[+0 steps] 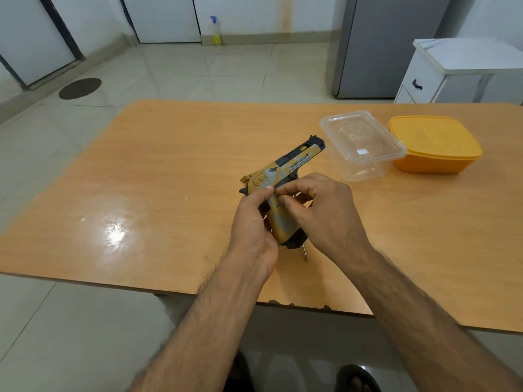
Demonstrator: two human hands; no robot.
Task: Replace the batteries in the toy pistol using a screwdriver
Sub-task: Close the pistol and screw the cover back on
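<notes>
A tan and black toy pistol is held above the wooden table, its barrel pointing up and to the right. My left hand grips the pistol's handle from the left. My right hand curls around the handle from the right, with thumb and forefinger pinching at the top of the grip. A thin metal screwdriver shaft sticks out below my right hand, next to the base of the handle. Its handle is hidden by my right hand. No batteries show.
A clear plastic container stands on the table right of the pistol, with an orange lidded box behind it. The table's near edge runs just under my forearms. A white cabinet and a grey fridge stand beyond.
</notes>
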